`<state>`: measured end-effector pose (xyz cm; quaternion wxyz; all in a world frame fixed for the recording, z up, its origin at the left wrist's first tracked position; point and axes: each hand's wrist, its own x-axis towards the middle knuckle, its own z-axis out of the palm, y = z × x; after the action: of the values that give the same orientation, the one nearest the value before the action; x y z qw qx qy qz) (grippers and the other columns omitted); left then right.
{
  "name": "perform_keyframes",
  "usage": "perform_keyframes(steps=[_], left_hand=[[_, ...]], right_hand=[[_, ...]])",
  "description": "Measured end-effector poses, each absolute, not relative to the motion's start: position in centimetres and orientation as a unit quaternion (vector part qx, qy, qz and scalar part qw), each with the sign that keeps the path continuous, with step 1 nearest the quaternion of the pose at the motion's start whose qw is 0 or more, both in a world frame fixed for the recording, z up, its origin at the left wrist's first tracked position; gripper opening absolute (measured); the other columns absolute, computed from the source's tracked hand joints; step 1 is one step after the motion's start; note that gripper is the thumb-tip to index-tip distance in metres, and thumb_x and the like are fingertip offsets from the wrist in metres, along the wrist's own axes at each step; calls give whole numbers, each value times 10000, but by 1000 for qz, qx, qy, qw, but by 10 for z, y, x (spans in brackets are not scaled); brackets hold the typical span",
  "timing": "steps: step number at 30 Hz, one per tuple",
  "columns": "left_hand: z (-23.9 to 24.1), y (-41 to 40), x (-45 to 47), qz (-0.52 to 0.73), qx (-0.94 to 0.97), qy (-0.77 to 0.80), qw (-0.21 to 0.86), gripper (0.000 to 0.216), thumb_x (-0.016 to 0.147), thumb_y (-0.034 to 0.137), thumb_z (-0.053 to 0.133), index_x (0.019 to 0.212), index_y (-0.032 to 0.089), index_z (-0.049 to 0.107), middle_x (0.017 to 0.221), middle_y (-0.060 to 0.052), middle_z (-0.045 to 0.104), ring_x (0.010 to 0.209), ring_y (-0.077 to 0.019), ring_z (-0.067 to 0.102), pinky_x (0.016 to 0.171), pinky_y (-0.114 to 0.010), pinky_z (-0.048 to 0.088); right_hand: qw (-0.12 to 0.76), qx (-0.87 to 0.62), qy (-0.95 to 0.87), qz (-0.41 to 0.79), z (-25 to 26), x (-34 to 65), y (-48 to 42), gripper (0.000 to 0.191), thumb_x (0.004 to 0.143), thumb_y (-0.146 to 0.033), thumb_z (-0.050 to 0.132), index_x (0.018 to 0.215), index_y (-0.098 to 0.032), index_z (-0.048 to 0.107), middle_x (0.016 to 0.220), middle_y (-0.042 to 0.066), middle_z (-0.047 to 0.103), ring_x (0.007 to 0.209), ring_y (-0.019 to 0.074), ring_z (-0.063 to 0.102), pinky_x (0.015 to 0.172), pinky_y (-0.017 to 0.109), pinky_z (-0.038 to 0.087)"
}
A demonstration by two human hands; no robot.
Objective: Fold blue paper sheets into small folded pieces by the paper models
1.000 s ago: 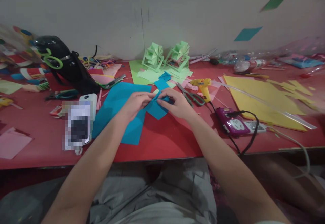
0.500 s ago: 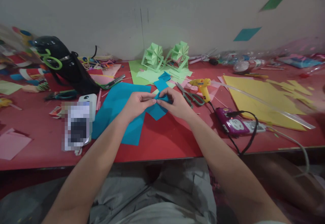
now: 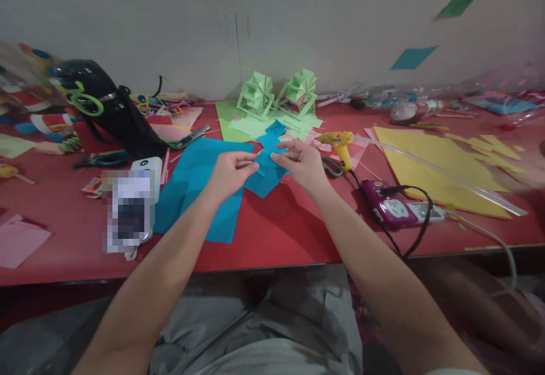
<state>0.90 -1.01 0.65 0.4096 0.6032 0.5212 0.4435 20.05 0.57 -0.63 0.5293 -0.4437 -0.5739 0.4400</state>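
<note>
In the head view, a large blue sheet [image 3: 191,176] lies on the red bench [image 3: 293,244]. Just right of the sheet is a small blue paper [image 3: 263,185], creased, with both hands at it, a little apart from each other. The left hand [image 3: 230,175], over the sheet's right edge, pinches the paper's left side between thumb and fingers. The right hand [image 3: 304,165], farther right of the sheet, has thumb and forefinger parted at the paper's upper right; whether it grips cannot be told.

Beyond the sheet's far right corner stand two pale green paper models [image 3: 258,94]. Well to its right are a yellow glue gun [image 3: 340,147], partly hidden scissors [image 3: 332,166], a purple power block [image 3: 388,203] and yellow paper [image 3: 426,159]. Left of the sheet lies a blurred-out phone [image 3: 130,210].
</note>
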Motion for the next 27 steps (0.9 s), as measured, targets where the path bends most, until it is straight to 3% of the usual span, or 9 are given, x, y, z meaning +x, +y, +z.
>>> perform_keyframes(steps=[7, 15, 20, 27], left_hand=[[7, -8, 3, 482, 574, 521, 409, 449, 664, 373, 842, 1045, 146, 768, 1048, -120, 778, 1011, -302, 722, 893, -405, 584], [9, -4, -6, 492, 556, 534, 403, 446, 647, 364, 847, 1033, 151, 776, 1014, -109, 785, 1020, -305, 720, 927, -414, 571], [10, -4, -9, 505, 549, 520, 416, 471, 634, 377, 860, 1039, 153, 775, 1009, -99, 787, 1015, -297, 722, 921, -397, 574], [10, -4, -3, 484, 556, 532, 416, 416, 644, 341, 857, 1011, 161, 783, 1008, -110, 785, 1016, -301, 718, 895, -396, 575]], right_hand=[[461, -420, -587, 516, -6, 205, 6, 393, 716, -560, 787, 818, -181, 765, 791, 54, 732, 714, 167, 656, 698, 316, 547], [497, -447, -558, 492, -8, 211, 15, 473, 601, -625, 833, 708, -175, 733, 668, 46, 689, 608, 135, 607, 645, 296, 533], [480, -447, -553, 513, -6, 209, 12, 518, 715, -690, 721, 719, -172, 716, 742, 78, 707, 670, 155, 638, 654, 301, 531], [460, -428, -637, 448, -6, 208, 9, 492, 711, -685, 724, 721, -193, 715, 669, 40, 663, 615, 159, 573, 628, 332, 477]])
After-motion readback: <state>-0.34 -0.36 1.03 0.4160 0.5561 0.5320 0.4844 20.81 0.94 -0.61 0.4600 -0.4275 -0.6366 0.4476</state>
